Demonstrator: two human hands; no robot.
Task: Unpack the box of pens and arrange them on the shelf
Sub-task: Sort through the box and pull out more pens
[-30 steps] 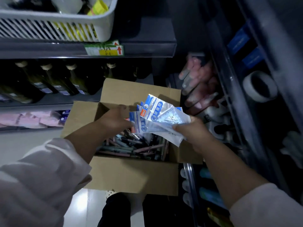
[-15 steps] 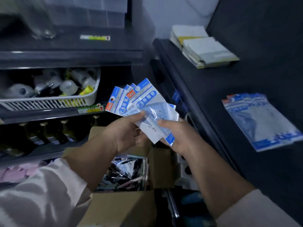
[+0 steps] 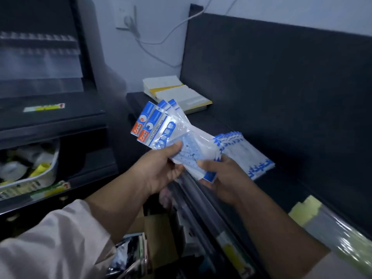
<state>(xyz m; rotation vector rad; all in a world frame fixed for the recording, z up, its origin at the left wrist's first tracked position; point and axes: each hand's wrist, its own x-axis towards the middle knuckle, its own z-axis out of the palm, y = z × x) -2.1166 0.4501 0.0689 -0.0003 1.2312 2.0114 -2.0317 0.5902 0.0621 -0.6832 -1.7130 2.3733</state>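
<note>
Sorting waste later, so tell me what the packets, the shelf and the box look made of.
Packets: thin clear plastic film, glossy, with glare and creases; blue printed header, perhaps card. Shelf: matte black, smooth, likely painted metal or laminate; cannot tell which. Box: plain brown cardboard, dull, with a folded flap.

Dim, bluish; edges blurred, wide-angle warp.
</note>
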